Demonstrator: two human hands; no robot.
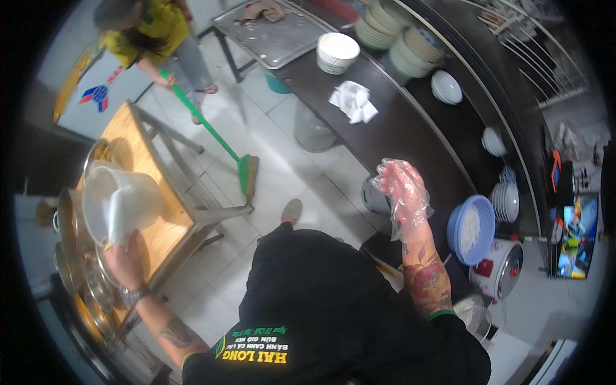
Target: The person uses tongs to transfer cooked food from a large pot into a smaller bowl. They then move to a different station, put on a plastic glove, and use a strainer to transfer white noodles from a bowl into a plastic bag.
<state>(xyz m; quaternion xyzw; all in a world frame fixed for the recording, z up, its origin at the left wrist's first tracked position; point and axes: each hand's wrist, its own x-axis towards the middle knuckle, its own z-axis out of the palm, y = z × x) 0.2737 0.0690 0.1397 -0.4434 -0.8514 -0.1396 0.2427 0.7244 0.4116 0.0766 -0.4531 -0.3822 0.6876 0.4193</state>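
Observation:
My left hand is bare, wears a metal watch and is motion-blurred. Its fingers are at the near rim of a translucent plastic tub on the wooden table. A blurred whitish streak shows at the tub's mouth, just above my fingers; whether they grip anything is unclear. On the other side, my right hand wears a clear plastic glove, fingers loosely curled with nothing seen in them. It hovers by the edge of the dark counter. A blue plastic basket of white contents sits near my right forearm.
A person holds a green broom over the tiled floor. Metal bowls and pots crowd the table's far side. Along the counter are a stack of white bowls, crumpled white paper, a metal tray and a rice cooker.

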